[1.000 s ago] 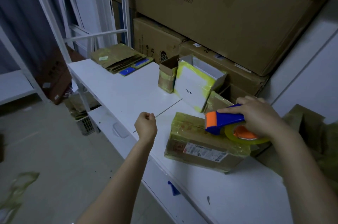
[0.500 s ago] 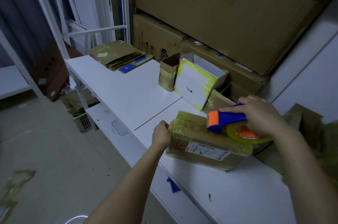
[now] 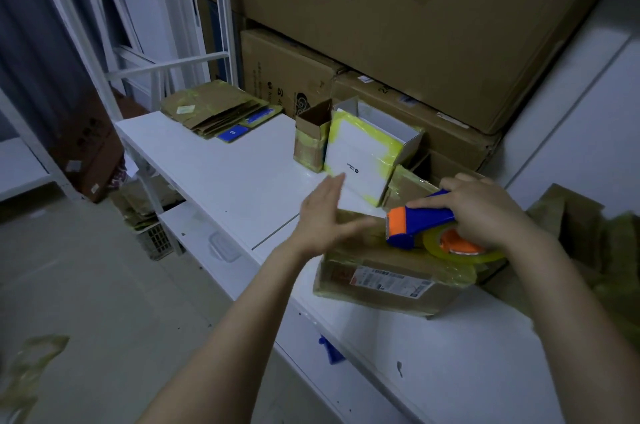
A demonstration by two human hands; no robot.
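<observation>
Sealing a parcel at a white desk (image 3: 225,177). The taped brown parcel (image 3: 377,299) lies flat on the desk at about 5 o'clock from the middle of the view, its long axis running roughly 9 to 3 o'clock. A white shipping label (image 3: 391,280) with a barcode faces the viewer, its print too small to read.

The right hand (image 3: 485,212) is curled round the handle of a blue tape dispenser (image 3: 420,224), which rests on the parcel's top; its orange mouth points to 9 o'clock, and the yellowish tape roll (image 3: 460,250) sits at the 3 o'clock end. The left hand (image 3: 323,219) is spread, fingers straight, at the parcel's 9 o'clock end. It is blurred, so contact cannot be judged.

At 12 o'clock a large carton (image 3: 398,42) reads "CZFA 0002-2020". Below it stands an open white box (image 3: 360,160) edged in yellow tape, bearing a small logo – possibly a brand mark, illegible.
</observation>
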